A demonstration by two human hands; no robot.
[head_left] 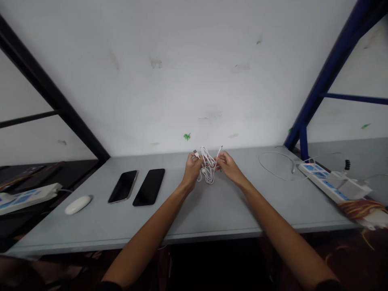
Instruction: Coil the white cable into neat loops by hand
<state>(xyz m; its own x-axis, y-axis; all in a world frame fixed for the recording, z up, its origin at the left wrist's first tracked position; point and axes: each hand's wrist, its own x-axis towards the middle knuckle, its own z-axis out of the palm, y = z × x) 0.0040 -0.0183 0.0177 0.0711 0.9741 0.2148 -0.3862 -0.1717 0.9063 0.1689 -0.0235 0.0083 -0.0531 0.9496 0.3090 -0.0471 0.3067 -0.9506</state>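
**Left hand [191,169] and right hand [229,166] closed on a tangled white USB cable [207,169]**

Nearest the camera, two bare forearms, the left forearm [145,238] and the right forearm [281,230], reach up from the bottom corners and converge on the cable, which is held just above a pale grey table [212,212]. Seen from the head camera, both hands are nearly closed, with their fingers curled in around the loose loops. The left hand pinches the cable near a small silver metal plug [196,153], which sticks out beside its fingers. The right hand grips the other side of the bundle, with a slim white plug [220,151] rising just past its fingertips. The loops hang between the hands, and it is hard to tell whether they touch the tabletop.

Left of the cable lie a black smartphone with a pale metal frame [123,186] and a black smartphone [149,187], side by side and face up. Farther left sits a white oval computer mouse [78,204]. Well to the right of the cable, a thin white wire [277,152] curves in a wide loop on the table, and beyond it lies a white power strip with blue switches [332,182]. Another white-and-blue power strip [27,198] lies well to the left, below table level. Behind the cable rises a scuffed white wall [194,72].
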